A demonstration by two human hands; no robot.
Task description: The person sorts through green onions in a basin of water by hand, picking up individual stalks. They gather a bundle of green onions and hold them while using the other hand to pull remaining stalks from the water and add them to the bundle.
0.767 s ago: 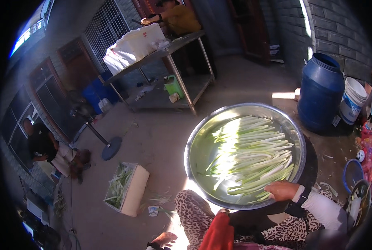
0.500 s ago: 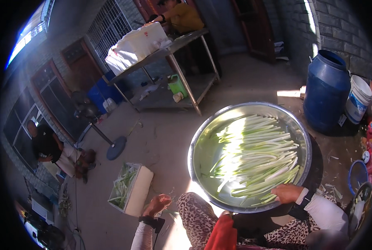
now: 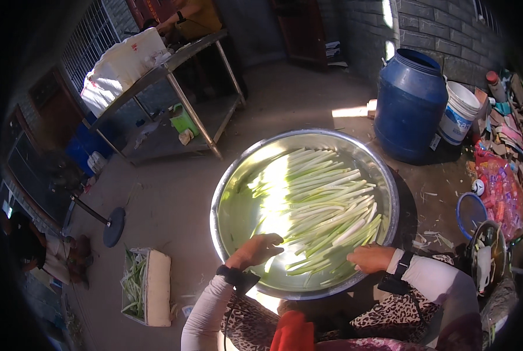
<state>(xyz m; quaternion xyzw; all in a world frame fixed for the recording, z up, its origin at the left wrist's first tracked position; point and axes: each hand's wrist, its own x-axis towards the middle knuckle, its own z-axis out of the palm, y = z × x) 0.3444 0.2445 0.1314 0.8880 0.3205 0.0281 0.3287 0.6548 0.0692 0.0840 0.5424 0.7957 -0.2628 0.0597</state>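
Many peeled scallions [image 3: 328, 207] with white stalks and pale green parts lie side by side in water in a wide metal basin [image 3: 393, 196]. Over the near left part of the basin, my left hand [image 3: 256, 250] is open, its fingers bent and apart, holding nothing. At the near right, beside the scallion ends, my right hand [image 3: 371, 258] has its fingers curled together. Whether a stalk is inside them is hidden. Bright sunlight washes out the left ends of the scallions.
A foam box [image 3: 159, 286] of green trimmings stands left of the basin. Beyond are a metal table [image 3: 200, 111] bearing a white foam box [image 3: 124, 70], and a person behind it. At right stand a blue barrel [image 3: 410, 108], a white bucket [image 3: 459, 114] and bagged bottles [image 3: 501, 190].
My left hand has moved from beside the foam box to over the basin. My right hand stays by the scallion ends, its fingers now more curled. The view has turned to the right.
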